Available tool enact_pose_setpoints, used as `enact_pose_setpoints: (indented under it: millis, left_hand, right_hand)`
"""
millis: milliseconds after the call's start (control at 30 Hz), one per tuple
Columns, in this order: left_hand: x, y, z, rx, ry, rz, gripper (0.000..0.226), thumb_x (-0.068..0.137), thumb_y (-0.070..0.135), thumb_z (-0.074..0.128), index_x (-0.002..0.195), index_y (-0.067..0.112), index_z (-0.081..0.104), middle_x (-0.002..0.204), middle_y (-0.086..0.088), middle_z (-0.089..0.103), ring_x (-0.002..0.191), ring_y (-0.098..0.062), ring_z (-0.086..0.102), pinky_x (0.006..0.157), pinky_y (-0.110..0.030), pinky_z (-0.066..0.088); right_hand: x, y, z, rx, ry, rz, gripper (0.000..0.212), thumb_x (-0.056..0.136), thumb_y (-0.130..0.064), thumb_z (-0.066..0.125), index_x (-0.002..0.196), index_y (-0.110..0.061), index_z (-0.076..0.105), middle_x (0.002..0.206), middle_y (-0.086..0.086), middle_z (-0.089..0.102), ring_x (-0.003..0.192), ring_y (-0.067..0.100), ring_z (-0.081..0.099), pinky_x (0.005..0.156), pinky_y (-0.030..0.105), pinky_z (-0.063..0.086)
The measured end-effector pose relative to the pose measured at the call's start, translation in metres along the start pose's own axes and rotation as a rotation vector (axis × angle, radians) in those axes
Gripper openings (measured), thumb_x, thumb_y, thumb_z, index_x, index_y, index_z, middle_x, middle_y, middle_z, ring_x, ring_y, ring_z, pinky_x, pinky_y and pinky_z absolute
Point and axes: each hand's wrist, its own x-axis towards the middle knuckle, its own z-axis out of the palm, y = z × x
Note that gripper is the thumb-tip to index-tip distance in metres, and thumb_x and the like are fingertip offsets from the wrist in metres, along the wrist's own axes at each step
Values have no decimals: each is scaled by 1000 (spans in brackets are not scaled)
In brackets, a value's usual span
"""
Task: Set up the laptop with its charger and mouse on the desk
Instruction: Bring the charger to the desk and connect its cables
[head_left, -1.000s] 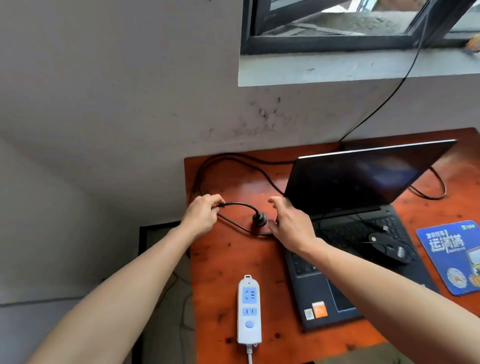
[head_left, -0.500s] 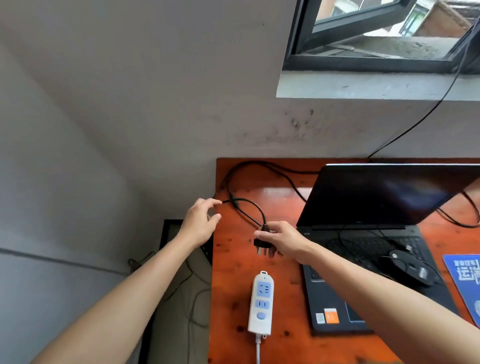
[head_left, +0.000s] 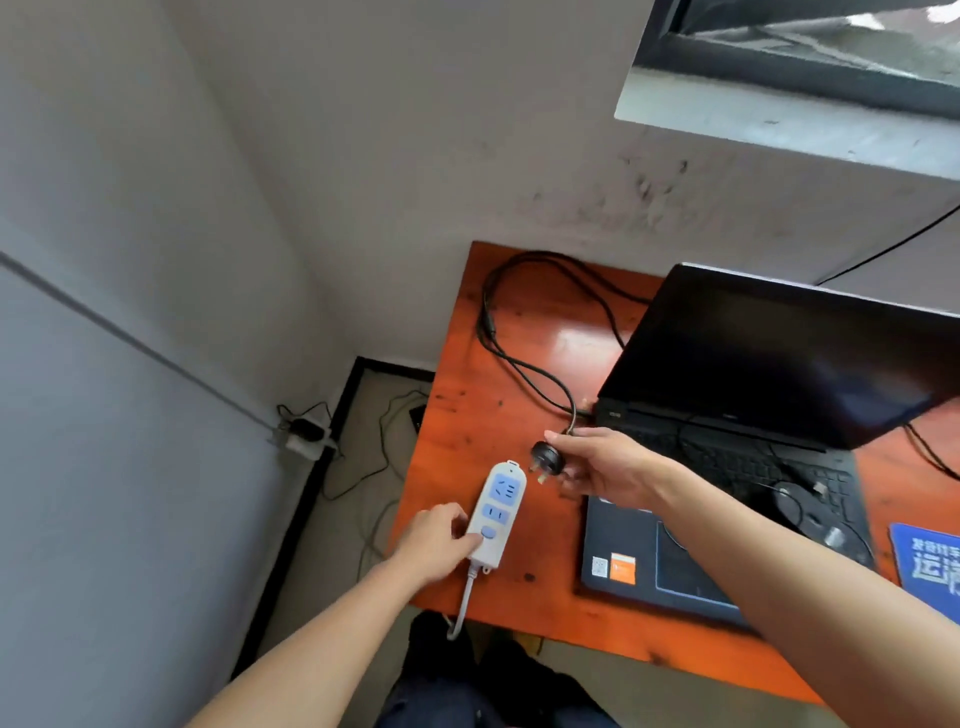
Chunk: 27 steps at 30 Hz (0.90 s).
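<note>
Nearest, the left hand (head_left: 439, 540) gripped the near end of the white strip (head_left: 498, 499), its fingers (head_left: 451, 515) curled over the edge and the thumb just beside the round button, pinning it to the worktop (head_left: 467, 415). Just beyond the strip's far end, the right hand (head_left: 608, 467) pinched the black plug (head_left: 545, 457) by its back, prongs aimed down toward the strip but not yet touching it. The step would likely go best with the strip kept pinned, the prongs turned to match the far socket's slots, and a straight push from the plug's body rather than its cable (head_left: 519, 364); the thumb should probably stay off the button. The laptop (head_left: 727, 467) stood open on the worktop, screen dark, with the mouse (head_left: 795, 499) lying on its keyboard. An orange sticker (head_left: 622, 567) and a code label beside it were too small to read. The blue pad (head_left: 930, 566) at the right edge bore white Chinese characters, cut off by the frame; only "运" could be made out. The cable looped back toward the wall.
</note>
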Motion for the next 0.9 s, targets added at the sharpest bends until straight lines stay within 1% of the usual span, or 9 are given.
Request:
enact_pose_setpoints:
  millis: [67,133,200,300,467,567,667,800,900]
  left_hand:
    - [-9,-1,12,1,46,-10,46,80,49,64,118,24,56,111,0,61,102,-20,58,77,-31,46]
    - [-12,1,20,19,76,-3,58,74,56,66,121,26,51,112,1,54,103,-21,55,84,-35,47]
    - [-15,0,28,26,95,-12,66,70,61,68,123,27,48,114,2,50,106,-21,54,86,-38,47]
    - [-16,-4,35,-12,136,-8,66,70,61,70,123,29,48,112,2,49,106,-21,52,84,-37,47]
    - [-16,-9,40,-80,193,-1,66,68,59,74,124,33,50,101,6,45,100,-19,51,74,-33,43]
    - [-16,-10,40,-97,199,7,66,67,58,74,124,33,51,100,7,45,99,-19,51,73,-33,43]
    - [-16,-10,39,-118,192,6,66,67,57,75,123,33,51,101,6,46,100,-19,50,74,-34,44]
    - [-16,-11,40,-133,190,2,66,67,56,76,124,32,51,105,5,48,102,-19,50,77,-35,46]
    - [-15,-11,40,-142,198,1,66,67,56,76,124,32,52,104,5,47,102,-19,50,77,-36,45]
  right_hand:
    - [6,9,4,-73,46,-41,22,81,-22,76,92,-11,62,71,9,53,50,11,46,60,29,50]
    - [12,13,9,-155,102,-90,17,84,-17,74,92,-11,60,67,9,52,51,13,51,56,28,52]
    - [17,19,16,-266,128,-119,16,85,-14,73,94,-10,61,73,13,60,54,15,58,54,25,53]
    - [22,27,26,-411,123,-174,16,86,-9,71,97,-6,59,90,15,66,61,16,64,55,24,55]
    - [35,32,31,-601,170,-297,20,83,-7,73,94,-2,58,96,21,66,73,26,71,60,33,60]
    - [36,32,33,-721,184,-353,20,83,-9,74,94,-2,58,94,16,67,66,22,71,55,28,58]
    - [34,33,31,-834,184,-416,20,83,-13,74,94,-4,60,91,10,69,67,18,72,60,32,60]
    - [31,34,28,-1016,192,-481,16,79,-20,76,88,-18,63,83,-5,71,69,11,69,69,39,59]
    - [30,31,33,-1107,193,-491,15,80,-25,75,88,-21,62,84,-6,69,74,13,66,67,37,55]
